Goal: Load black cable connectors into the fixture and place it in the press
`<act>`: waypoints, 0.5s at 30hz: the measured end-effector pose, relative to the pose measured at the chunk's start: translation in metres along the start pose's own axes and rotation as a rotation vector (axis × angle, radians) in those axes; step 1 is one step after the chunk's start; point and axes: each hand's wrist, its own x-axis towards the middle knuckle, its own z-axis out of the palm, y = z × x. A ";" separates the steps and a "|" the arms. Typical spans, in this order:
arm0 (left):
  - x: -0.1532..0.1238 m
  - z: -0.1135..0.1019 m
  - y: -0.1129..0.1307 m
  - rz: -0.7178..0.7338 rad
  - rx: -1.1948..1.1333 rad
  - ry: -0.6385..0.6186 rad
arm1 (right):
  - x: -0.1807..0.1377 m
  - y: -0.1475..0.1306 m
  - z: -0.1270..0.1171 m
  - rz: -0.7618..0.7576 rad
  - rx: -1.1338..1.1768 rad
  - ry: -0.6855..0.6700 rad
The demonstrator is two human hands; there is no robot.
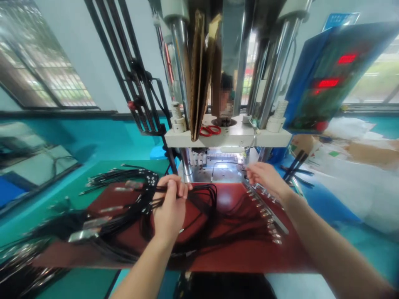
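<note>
In the head view, the left hand [170, 207] is closed on black cables [204, 193], thumb over the curled fingers, above a red board [230, 259] on the green tabletop [129, 166]. The cables run out on both sides of this hand: to the left they join a thick bundle with small pale ends, and to the right they loop round and fan across the board. The right hand [264, 178] is at the front edge of the machine's lit bed [227, 176], its fingers bent and drawn together; whether they pinch anything cannot be told. Just below it, a metal bar [274, 214] slants across the board, with a row of small metal ends [269, 222] alongside.

Above the bed is a white plate [230, 139] between upright steel posts [182, 54]. Red-handled scissors [211, 131] lie on the plate, beside standing pieces of cardboard [197, 79]. To the right hangs a blue control box [330, 79] with glowing red displays. Below the box, whitish plastic bags [336, 187] are heaped near some dark rods [294, 166]. The outer parts are blurred.
</note>
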 end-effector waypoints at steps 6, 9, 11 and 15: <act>-0.032 -0.018 0.006 0.070 0.115 0.006 | 0.048 0.041 0.046 0.131 -0.461 -0.177; -0.041 -0.026 0.003 0.091 0.145 0.017 | 0.048 0.057 0.044 0.100 -0.680 -0.096; -0.042 -0.029 0.000 0.074 0.102 0.049 | 0.040 0.060 0.038 0.073 -0.829 -0.022; -0.035 -0.028 -0.002 0.011 0.004 0.086 | 0.008 0.050 0.029 0.052 -1.124 0.050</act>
